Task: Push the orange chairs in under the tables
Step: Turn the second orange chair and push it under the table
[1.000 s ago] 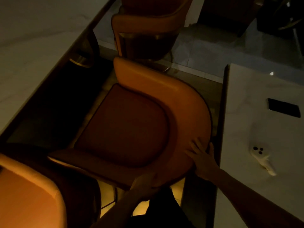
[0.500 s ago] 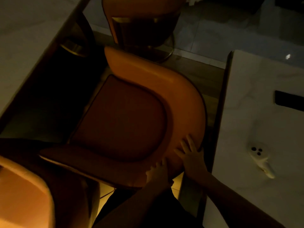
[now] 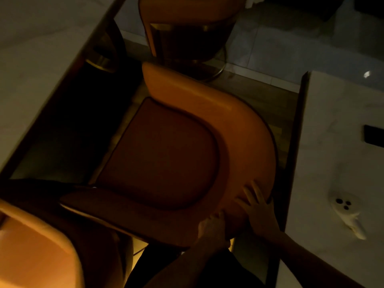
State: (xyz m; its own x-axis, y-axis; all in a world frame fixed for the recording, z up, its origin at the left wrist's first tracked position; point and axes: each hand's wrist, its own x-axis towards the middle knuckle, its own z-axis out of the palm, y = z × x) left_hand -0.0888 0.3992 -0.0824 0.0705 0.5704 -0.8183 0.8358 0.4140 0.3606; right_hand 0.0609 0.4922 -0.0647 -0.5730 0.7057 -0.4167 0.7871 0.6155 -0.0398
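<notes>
In dim light an orange chair (image 3: 245, 129) with a curved backrest and a darker seat cushion stands in the aisle between two white marble tables. Its open front faces the left table (image 3: 41, 65). My left hand (image 3: 214, 227) grips the lower rim of the backrest, fingers curled over it. My right hand (image 3: 257, 206) lies flat on the backrest's near right curve, fingers spread, beside the left hand. The seat front lies near the left table's dark edge.
A second orange chair (image 3: 182, 21) stands beyond it at the top. A third orange chair (image 3: 41, 246) fills the lower left corner. The right table (image 3: 336, 142) carries a white phone (image 3: 345, 213) and a black inset (image 3: 374, 136).
My left hand has slid right along the backrest rim, close beside the right hand. The chair has shifted slightly towards the left table, and my view has tilted a little.
</notes>
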